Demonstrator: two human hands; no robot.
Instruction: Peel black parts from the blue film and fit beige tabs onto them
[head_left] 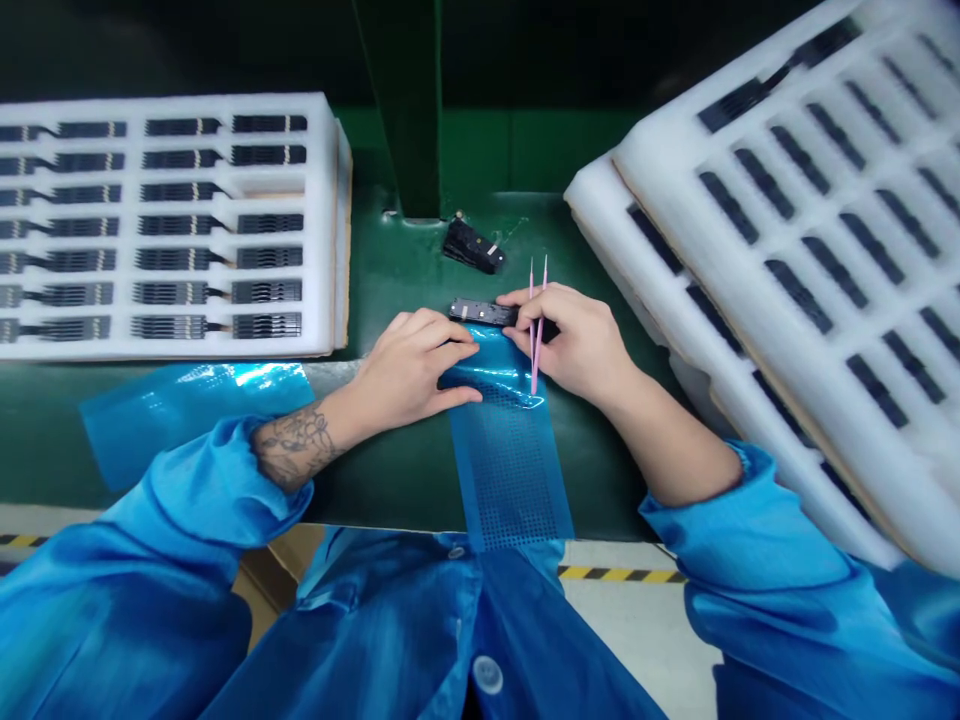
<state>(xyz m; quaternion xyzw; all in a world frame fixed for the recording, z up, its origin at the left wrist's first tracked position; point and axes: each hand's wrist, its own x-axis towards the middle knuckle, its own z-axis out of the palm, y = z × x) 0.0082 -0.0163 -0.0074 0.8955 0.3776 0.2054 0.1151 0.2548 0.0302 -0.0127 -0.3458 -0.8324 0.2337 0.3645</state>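
A slim black part (480, 312) with small metal dots lies crosswise on the green table in front of me, at the upper end of a blue film sheet (510, 470) covered in rows of tiny dark pieces. My left hand (420, 365) rests on the film, fingers stretched and thumb apart, its fingertips by the part's left end. Pink tweezers (535, 345) are tucked in my right hand (574, 335), tips pointing away from me. Its thumb and index finger touch the part's right end. Beyond lies a small pile of similar black parts (472, 247).
White foam trays (319, 230) with black parts in slots are stacked at the left. More foam trays (637, 160) stand tilted at the right, close to my right forearm. Another blue film sheet (187, 415) lies by my left sleeve. A green post (409, 110) rises behind the pile.
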